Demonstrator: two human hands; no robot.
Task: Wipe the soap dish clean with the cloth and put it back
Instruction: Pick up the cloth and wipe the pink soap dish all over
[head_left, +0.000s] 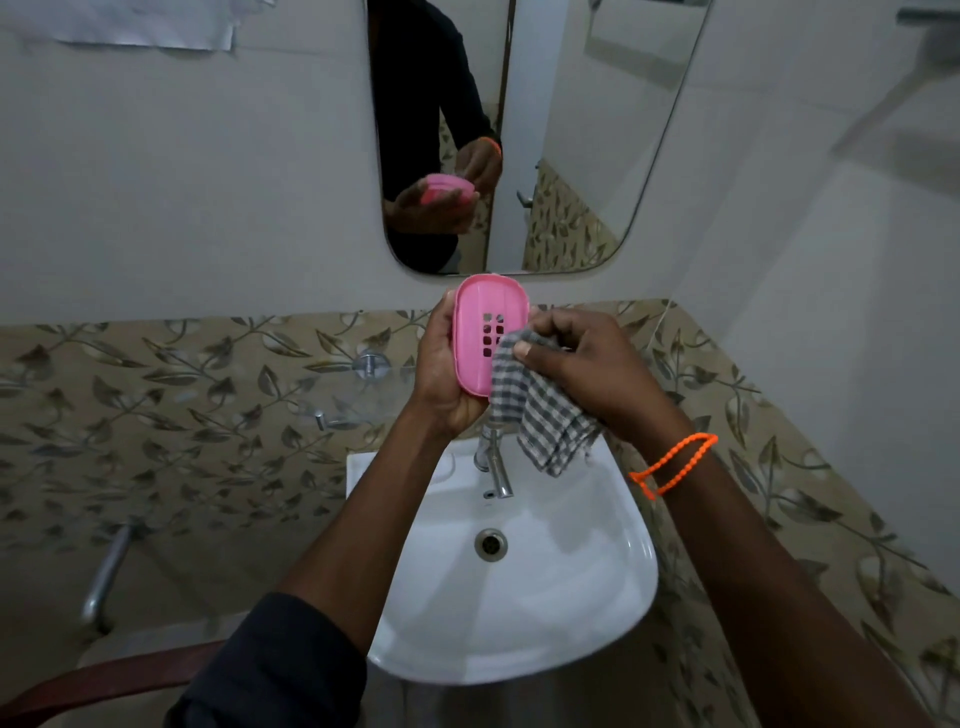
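Head view, nearest the camera: two bare forearms reach forward over a white ceramic wash basin (545, 597), the left one coming out of a dark sleeve (275, 670) at 7 o'clock, the right one wearing an orange beaded bracelet (675, 462) at the wrist. In the basin's bowl sits a round metal drain (491, 544), and at its 12 o'clock rim stands a chrome tap (493, 462). Above the tap, the left hand (441, 374) grips a pink oval plastic soap dish (485, 332) from its 9 o'clock side, fingers curled round the back edge, holding it upright with its slotted inside facing the camera. The right hand (587, 358) pinches a grey-and-white checked cloth (540, 405) and presses it, thumb on top, against the dish's 4 o'clock edge; the rest of the cloth hangs down over the basin. Farther off, floral-patterned beige wall tiles (182, 405) carry chrome fittings at 9 o'clock. Beyond, a rounded wall mirror (571, 130) at 12 o'clock reflects the hands and the dish.
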